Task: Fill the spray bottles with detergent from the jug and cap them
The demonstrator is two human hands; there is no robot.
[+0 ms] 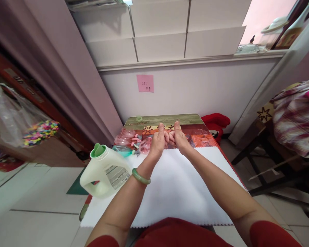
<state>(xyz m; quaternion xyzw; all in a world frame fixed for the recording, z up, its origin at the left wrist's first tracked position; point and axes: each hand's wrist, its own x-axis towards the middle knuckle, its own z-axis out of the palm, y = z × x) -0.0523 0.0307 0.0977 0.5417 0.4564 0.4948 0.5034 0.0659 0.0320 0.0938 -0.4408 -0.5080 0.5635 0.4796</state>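
My left hand [158, 141] and my right hand [180, 139] are held side by side above the far part of the small table. Both thumbs point up, the other fingers are curled in, and the knuckles meet or nearly meet between them. Nothing shows in either hand. A green bangle [141, 176] circles my left wrist. Left of my left forearm stands a pale green detergent jug [113, 171] with a green pouring spout [99, 150] at its top. Just beyond my left hand lie clear pink plastic bottles [125, 137] and a teal-tinted bottle [123, 151].
A white scalloped cloth [180, 185] covers the near tabletop. At the far edge lies a green ring-shaped piece [139, 118]. A pink note [145, 83] is on the wall. A bag of colourful pieces [41, 132] hangs left; a dark stool [270, 154] with clothes stands right.
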